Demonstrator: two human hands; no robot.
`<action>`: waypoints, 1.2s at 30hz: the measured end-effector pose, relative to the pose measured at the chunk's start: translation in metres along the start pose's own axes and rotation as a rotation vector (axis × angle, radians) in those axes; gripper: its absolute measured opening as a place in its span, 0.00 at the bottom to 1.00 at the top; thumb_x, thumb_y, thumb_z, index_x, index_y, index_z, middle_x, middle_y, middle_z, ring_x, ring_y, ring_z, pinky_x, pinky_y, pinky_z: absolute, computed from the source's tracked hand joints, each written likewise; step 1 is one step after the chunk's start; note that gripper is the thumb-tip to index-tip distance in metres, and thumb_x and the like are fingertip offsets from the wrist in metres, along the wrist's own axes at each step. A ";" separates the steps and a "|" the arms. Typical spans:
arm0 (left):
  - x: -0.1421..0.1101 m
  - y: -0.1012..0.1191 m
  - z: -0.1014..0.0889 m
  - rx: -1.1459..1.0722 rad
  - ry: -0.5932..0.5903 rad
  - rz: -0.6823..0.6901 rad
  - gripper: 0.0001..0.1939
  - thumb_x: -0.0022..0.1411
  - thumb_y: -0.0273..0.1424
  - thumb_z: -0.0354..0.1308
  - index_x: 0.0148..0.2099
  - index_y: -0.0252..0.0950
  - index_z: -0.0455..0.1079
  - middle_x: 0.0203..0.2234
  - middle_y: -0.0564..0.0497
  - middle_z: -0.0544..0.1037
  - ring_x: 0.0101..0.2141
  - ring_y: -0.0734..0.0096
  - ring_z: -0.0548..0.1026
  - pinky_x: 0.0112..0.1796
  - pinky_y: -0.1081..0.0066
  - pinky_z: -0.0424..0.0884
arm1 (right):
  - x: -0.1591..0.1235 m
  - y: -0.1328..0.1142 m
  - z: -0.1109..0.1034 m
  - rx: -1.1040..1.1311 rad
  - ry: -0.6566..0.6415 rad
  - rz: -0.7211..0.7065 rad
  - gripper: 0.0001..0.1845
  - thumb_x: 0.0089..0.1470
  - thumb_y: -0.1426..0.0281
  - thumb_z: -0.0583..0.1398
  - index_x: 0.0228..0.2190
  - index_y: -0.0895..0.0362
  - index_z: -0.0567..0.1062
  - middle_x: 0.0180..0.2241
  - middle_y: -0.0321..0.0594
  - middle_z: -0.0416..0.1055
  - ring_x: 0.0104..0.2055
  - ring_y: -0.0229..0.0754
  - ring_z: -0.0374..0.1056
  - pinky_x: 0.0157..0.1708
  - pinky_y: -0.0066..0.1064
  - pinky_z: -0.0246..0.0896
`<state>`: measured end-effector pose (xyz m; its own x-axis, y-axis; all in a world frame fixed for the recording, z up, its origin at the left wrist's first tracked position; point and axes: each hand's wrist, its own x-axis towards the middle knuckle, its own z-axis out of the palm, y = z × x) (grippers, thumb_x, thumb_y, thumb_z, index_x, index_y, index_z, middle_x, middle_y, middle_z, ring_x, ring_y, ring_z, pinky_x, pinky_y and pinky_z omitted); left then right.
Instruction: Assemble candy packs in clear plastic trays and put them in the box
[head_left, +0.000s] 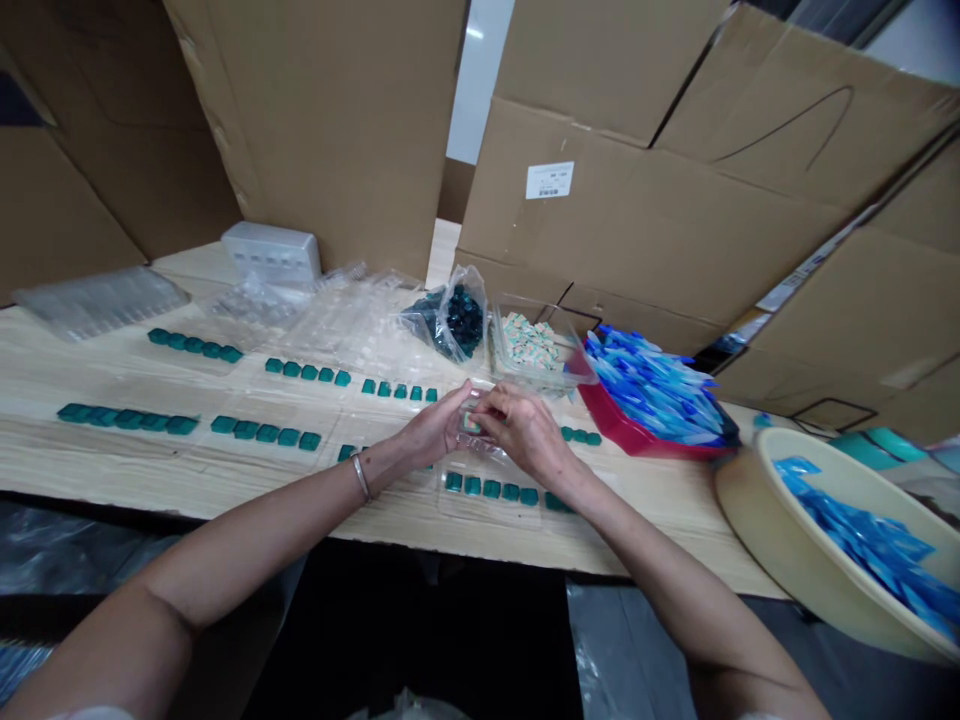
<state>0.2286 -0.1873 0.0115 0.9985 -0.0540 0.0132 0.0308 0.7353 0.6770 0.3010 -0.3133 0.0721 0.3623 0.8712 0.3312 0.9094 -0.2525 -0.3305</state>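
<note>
Gripping clear plastic piece (pixel 489 452) in left hand (pixel 437 425), pinching small patterned chip (pixel 471 422) with right hand (pixel 525 425), mid-frame. Got teal blocks (pixel 245 430) in rows, left through centre; apparently got loose chips (pixel 529 342) left in clear tub (pixel 541 379), right of centre.

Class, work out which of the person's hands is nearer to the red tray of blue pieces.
Right. The right hand is left of the red tray, apart from it; the left hand is farther left, beyond the right.
</note>
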 end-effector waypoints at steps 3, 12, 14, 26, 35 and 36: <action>0.000 0.001 0.001 -0.020 0.023 0.034 0.18 0.65 0.38 0.46 0.46 0.32 0.69 0.32 0.46 0.77 0.29 0.73 0.75 0.32 0.73 0.71 | -0.004 -0.007 0.006 -0.082 0.002 -0.013 0.06 0.53 0.73 0.58 0.26 0.59 0.74 0.30 0.42 0.70 0.35 0.40 0.65 0.36 0.29 0.57; -0.003 0.007 0.005 0.028 0.162 -0.061 0.21 0.62 0.42 0.48 0.51 0.34 0.63 0.41 0.39 0.76 0.39 0.59 0.77 0.38 0.61 0.73 | 0.025 0.044 -0.032 0.001 0.141 0.080 0.09 0.54 0.71 0.56 0.27 0.58 0.76 0.27 0.38 0.73 0.30 0.36 0.67 0.31 0.25 0.56; -0.004 0.008 0.007 0.044 0.207 -0.086 0.21 0.61 0.43 0.50 0.51 0.34 0.61 0.44 0.37 0.75 0.41 0.55 0.76 0.39 0.61 0.73 | 0.049 0.081 -0.044 -0.098 0.171 0.186 0.07 0.52 0.74 0.57 0.29 0.59 0.76 0.29 0.40 0.75 0.32 0.38 0.68 0.32 0.25 0.56; -0.001 0.009 0.018 0.079 0.384 -0.181 0.21 0.61 0.40 0.52 0.52 0.33 0.62 0.47 0.34 0.73 0.41 0.53 0.76 0.34 0.63 0.75 | 0.154 0.186 0.005 -0.224 -0.341 0.205 0.17 0.37 0.77 0.63 0.35 0.60 0.78 0.31 0.41 0.76 0.30 0.39 0.70 0.27 0.23 0.55; 0.000 0.007 0.016 0.112 0.460 -0.228 0.21 0.61 0.39 0.52 0.53 0.34 0.63 0.47 0.37 0.73 0.40 0.53 0.77 0.33 0.62 0.76 | 0.143 0.189 0.007 -0.257 -0.357 0.024 0.14 0.41 0.77 0.57 0.32 0.59 0.78 0.31 0.40 0.76 0.32 0.38 0.68 0.30 0.23 0.55; 0.000 0.007 0.016 0.110 0.457 -0.228 0.21 0.61 0.39 0.52 0.53 0.35 0.63 0.47 0.37 0.73 0.41 0.53 0.76 0.34 0.62 0.76 | 0.142 0.188 0.007 -0.247 -0.367 0.030 0.14 0.41 0.76 0.58 0.32 0.60 0.78 0.31 0.39 0.76 0.31 0.38 0.67 0.29 0.23 0.55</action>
<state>0.2285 -0.1925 0.0282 0.8859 0.1144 -0.4495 0.2690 0.6627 0.6989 0.5218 -0.2339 0.0511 0.3331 0.9426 -0.0253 0.9374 -0.3339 -0.0993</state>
